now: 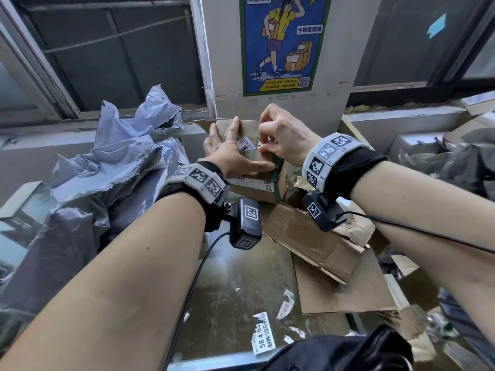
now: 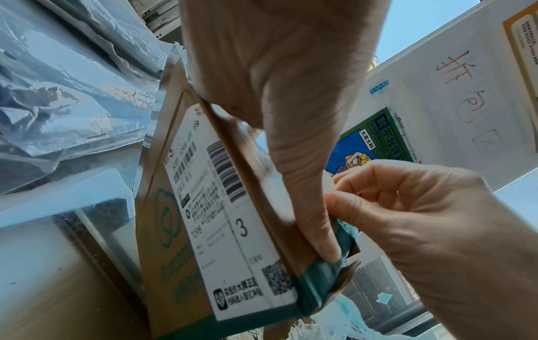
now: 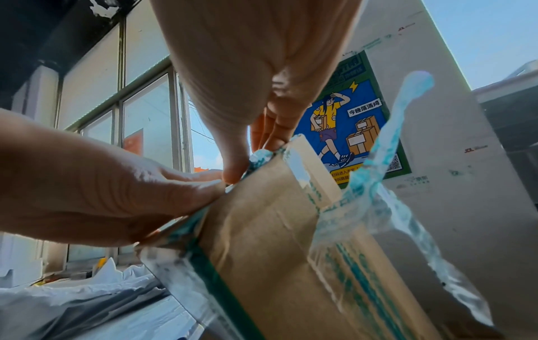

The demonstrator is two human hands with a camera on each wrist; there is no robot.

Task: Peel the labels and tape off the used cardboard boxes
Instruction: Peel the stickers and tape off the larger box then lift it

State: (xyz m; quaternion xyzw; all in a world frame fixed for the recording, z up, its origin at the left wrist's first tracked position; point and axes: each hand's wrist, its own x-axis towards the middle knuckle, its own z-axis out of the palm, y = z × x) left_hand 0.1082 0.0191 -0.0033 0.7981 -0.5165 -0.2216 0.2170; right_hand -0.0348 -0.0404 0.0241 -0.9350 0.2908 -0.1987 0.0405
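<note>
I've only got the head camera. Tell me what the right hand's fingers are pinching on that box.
Observer: In the right wrist view, the right hand pinches a crumpled end of green tape at the cardboard box's top corner.
Operator: Check for tape hanging loose.
Observer: A peeled strip sticks up free off the box's far side.
Operator: Report the side label.
Observer: In the left wrist view, the shipping label lies flat and unpeeled, with a large 3 printed on it.
</note>
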